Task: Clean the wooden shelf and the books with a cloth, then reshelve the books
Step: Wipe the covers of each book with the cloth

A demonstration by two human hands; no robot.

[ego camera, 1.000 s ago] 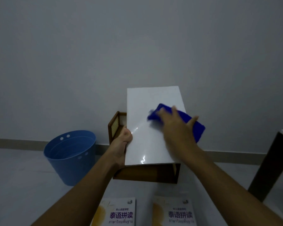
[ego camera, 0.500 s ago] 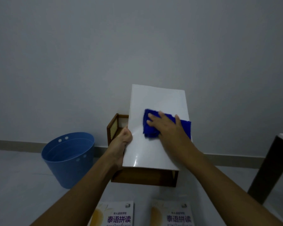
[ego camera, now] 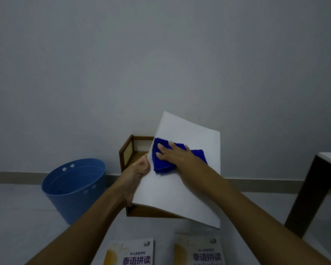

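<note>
The plain white-covered book (ego camera: 180,192) has swung clockwise in the past half second, and the folded blue cloth (ego camera: 161,163) has slid close beside the left grip (ego camera: 138,172), which clamps the cover's edge, thumb on top. The right grip (ego camera: 177,156) presses the cloth, fingers flat. Behind both grips sits the small brown wooden shelf (ego camera: 127,155) on the pale grey floor (ego camera: 17,217). A round blue plastic bucket (ego camera: 75,190) stands left of the left grip.
</note>
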